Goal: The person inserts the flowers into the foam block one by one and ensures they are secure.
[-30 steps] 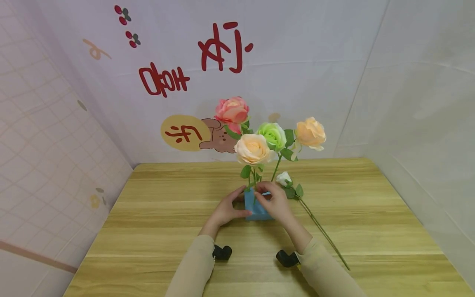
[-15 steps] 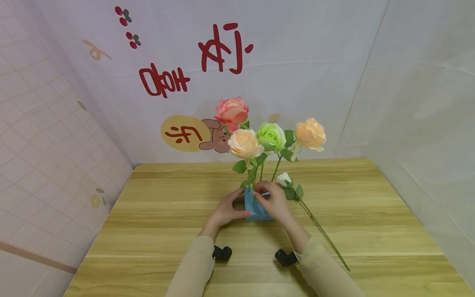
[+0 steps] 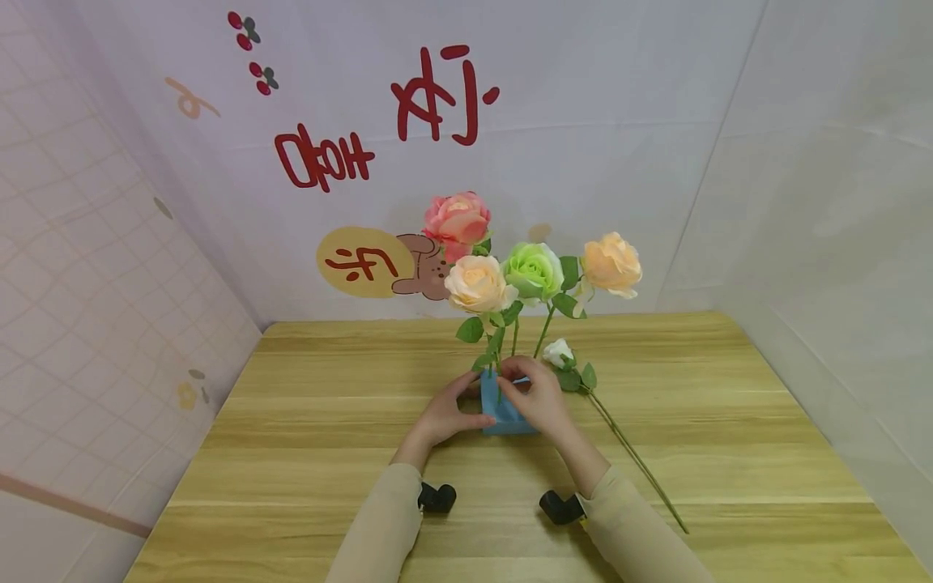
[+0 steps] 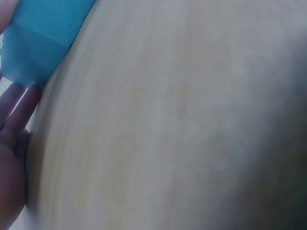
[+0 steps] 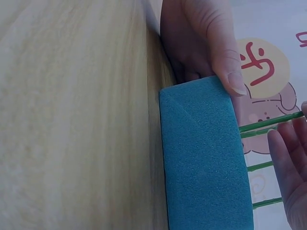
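Note:
A blue foam block (image 3: 510,427) stands on the table, with several artificial roses upright in it. My left hand (image 3: 443,414) grips the block's left end, thumb on the near side and fingers at the back. Between thumb and forefinger, my right hand (image 3: 545,398) pinches the stem of the front pale peach rose (image 3: 477,283) just above the block. In the right wrist view this green stem (image 5: 271,121) reaches from the block (image 5: 206,153) to the fingertips. Behind it stand a pink rose (image 3: 457,220), a green rose (image 3: 534,271) and an orange-peach rose (image 3: 612,265).
A white rose (image 3: 558,353) lies on the wooden table (image 3: 291,453) to the right of the block, its long stem slanting toward the front right. Printed white cloth walls (image 3: 583,97) stand behind and on both sides of the table.
Over the second, the pale peach rose has shifted slightly left and up, its leaves turning. Both hands have kept nearly the same place. The other roses stand about as before.

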A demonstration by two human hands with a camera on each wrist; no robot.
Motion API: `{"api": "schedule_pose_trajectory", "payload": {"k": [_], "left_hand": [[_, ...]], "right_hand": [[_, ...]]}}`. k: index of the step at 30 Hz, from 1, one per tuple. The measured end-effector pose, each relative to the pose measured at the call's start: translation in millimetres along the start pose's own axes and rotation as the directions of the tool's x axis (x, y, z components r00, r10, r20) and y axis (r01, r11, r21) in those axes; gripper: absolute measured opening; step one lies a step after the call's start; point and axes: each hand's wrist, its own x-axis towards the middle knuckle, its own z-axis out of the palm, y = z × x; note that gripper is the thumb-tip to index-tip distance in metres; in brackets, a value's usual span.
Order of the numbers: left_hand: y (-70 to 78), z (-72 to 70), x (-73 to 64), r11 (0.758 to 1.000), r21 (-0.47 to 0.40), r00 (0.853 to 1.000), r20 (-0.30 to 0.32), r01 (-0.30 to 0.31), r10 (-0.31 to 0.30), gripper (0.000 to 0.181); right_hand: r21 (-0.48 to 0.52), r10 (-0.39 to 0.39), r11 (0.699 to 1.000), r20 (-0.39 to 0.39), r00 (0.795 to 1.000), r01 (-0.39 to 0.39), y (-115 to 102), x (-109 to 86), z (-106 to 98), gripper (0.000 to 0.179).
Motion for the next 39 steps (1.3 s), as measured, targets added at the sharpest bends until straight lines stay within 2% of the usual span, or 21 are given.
{"api": "schedule_pose_trajectory", "payload": {"k": [39], "left_hand": [[-3.6, 1.5, 1.9, 1.0, 0.022, 1.0, -0.007, 0.004, -0.004, 0.093]], "right_hand": [[0.012, 0.012, 1.0, 0.019, 1.0, -0.012, 1.4, 0.0, -0.5, 0.02]]}}
